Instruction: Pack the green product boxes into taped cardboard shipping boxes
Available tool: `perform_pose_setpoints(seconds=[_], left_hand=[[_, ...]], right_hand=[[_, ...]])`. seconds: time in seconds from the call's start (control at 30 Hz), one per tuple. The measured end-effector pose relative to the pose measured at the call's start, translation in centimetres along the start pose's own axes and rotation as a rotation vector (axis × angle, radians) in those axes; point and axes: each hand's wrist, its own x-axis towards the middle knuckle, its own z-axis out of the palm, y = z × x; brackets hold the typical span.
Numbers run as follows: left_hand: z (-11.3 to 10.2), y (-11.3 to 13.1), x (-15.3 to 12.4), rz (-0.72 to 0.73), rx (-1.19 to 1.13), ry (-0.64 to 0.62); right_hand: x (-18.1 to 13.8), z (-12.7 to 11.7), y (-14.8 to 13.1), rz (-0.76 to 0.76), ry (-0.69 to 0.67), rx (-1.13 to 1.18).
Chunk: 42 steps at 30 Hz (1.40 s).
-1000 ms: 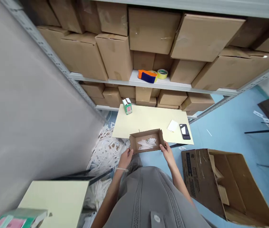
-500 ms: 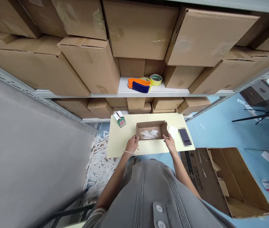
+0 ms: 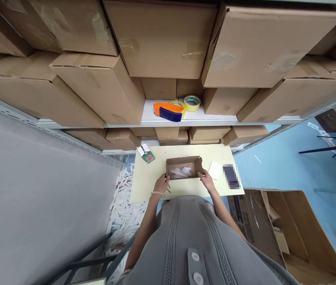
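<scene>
since half a second ago the small box (image 3: 182,159) has slid a little farther onto the table (image 3: 152,178), and both hands have followed it. the left hand (image 3: 161,184) is at the near left corner, its fingertips touching the cardboard wall. the right hand (image 3: 206,180) is at the near right corner, its fingers (image 3: 202,174) bent against that side. whether the fingers pinch the walls or only rest on them cannot be told at this size.

as far as shown, the setting-down is done: the box sits flat and upright on the table, between the two sets of fingertips, back from the near edge. its top is open and nothing covers it.

it is plain brown cardboard, shallow, with crumpled white paper (image 3: 181,172) loose inside and a small darker bit among it, too small to name. just beyond the right fingers lie a white card (image 3: 215,170) and a blurred dark phone (image 3: 230,176). out past the left fingers stands a small green and white carton (image 3: 145,154).
</scene>
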Motion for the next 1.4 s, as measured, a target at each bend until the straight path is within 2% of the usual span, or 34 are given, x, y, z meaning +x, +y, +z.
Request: perform_pose_setpoints(seconds=[0.1, 0.23, 0.3, 0.37, 0.43, 0.57, 0.77, 0.9, 1.03, 1.23, 1.4], left_hand=[[-1.6, -0.4, 0.7, 0.044, 0.041, 0.095], [-6.4, -0.1, 2.4, 0.158, 0.203, 0.429], [-8.9, 0.2, 3.8, 0.147, 0.304, 0.543], [-11.0, 0.4, 5.6, 0.064, 0.396, 0.551], [-12.2, 0.1, 7.5, 0.005, 0.445, 0.468], [-11.9, -1.3, 10.5, 0.025, 0.519, 0.314], [-10.1, -2.9, 11.2, 0.152, 0.575, 0.436], [-10.2, -3.5, 11.2, 0.193, 0.574, 0.467], [-10.5, -3.9, 11.1, 0.174, 0.558, 0.495], [-10.5, -4.0, 9.9, 0.139, 0.517, 0.529], [-10.7, -3.8, 6.6, 0.114, 0.425, 0.62]], right_hand=[[0.7, -0.7, -1.2, -0.019, -0.024, 0.006], [0.9, -1.4, -2.1, -0.015, -0.003, 0.019], [0.8, -1.7, -2.0, -0.014, -0.002, 0.02], [0.5, -1.9, -1.8, -0.009, -0.004, 0.016], [0.2, -2.1, -1.5, 0.005, -0.004, 0.01], [-0.6, -2.4, -1.1, 0.037, 0.001, 0.005], [-1.4, -2.6, -0.7, 0.103, 0.043, 0.006], [-1.5, -2.8, -0.6, 0.105, 0.045, 0.003], [-1.5, -2.9, -0.7, 0.093, 0.061, 0.011], [-1.6, -2.7, -0.9, 0.066, 0.06, 0.041], [-1.9, -3.0, -1.4, -0.032, 0.117, 0.095]])
